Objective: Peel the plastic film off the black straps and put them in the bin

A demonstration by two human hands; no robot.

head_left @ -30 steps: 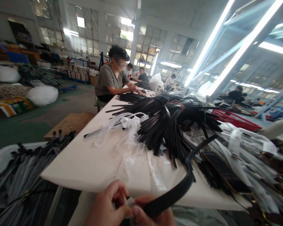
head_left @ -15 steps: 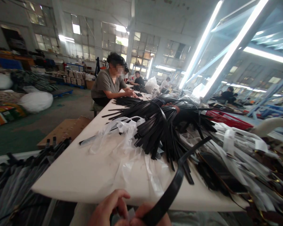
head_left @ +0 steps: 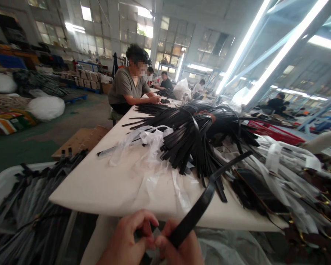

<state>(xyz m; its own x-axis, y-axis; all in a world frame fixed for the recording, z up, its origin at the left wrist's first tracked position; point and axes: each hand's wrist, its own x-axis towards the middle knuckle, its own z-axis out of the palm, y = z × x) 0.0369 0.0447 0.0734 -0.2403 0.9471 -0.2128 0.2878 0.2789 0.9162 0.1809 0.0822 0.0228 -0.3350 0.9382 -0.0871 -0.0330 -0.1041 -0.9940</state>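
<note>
At the table's near edge, my right hand [head_left: 179, 244] is closed on a black strap [head_left: 194, 217], which rises up and to the right over the table. My left hand [head_left: 129, 235] touches my right one at the fingertips, its thumb and index finger pinched at a small piece of clear plastic [head_left: 156, 233] between the hands. Beyond them a large bundle of black straps [head_left: 187, 136], bound with a reddish-brown tie [head_left: 208, 116], lies on the pale table [head_left: 99, 191]. Crumpled clear plastic [head_left: 151, 140] rests left of the bundle.
A white bin [head_left: 0, 184] of plastic-wrapped straps stands at the lower left. On the right lie a phone [head_left: 260, 187], wrapped straps with brass-coloured rings and a red basket [head_left: 276, 132]. A person [head_left: 129, 84] sits at the table's far left side.
The camera view has tilted down, so the table and bundle appear higher and more of both hands shows. The hands still hold the strap and plastic close together.
</note>
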